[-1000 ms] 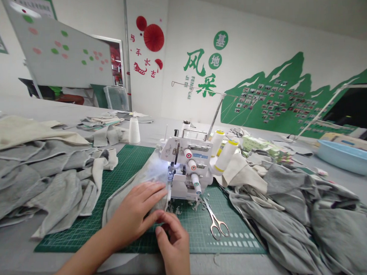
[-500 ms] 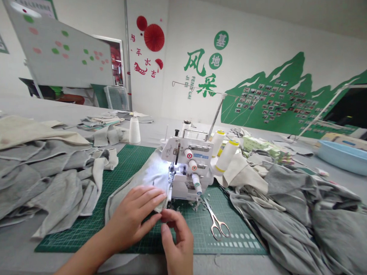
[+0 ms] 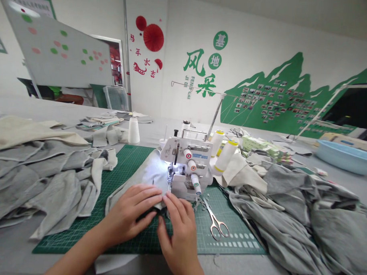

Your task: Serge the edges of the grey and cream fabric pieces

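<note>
A piece of grey cloth [image 3: 147, 175] lies on the green cutting mat [image 3: 126, 155], its right edge under the lit needle area of a white overlock sewing machine [image 3: 184, 165]. My left hand [image 3: 133, 211] rests on the cloth's near part, fingers stretched out flat and thumb apart. At the near right corner of the cloth, my right hand [image 3: 179, 230] lays its fingertips on the edge in front of the machine. Its thumb is apart from the fingers, below the cloth. The fingertips of both hands nearly meet. Scissors [image 3: 217, 222] lie on the mat, right of my right hand.
Grey cloth pieces [image 3: 61, 186] are heaped at the left, with more grey fabric [image 3: 282, 214] at the right. A white thread cone [image 3: 134, 130] stands behind the mat. Yellow-ended thread cones [image 3: 226, 156] stand beside the machine. A blue basin [image 3: 348, 156] sits far right.
My right hand has moved up and forward onto the cloth's edge, its bent fingers now straighter. My left hand has shifted slightly left and down on the cloth.
</note>
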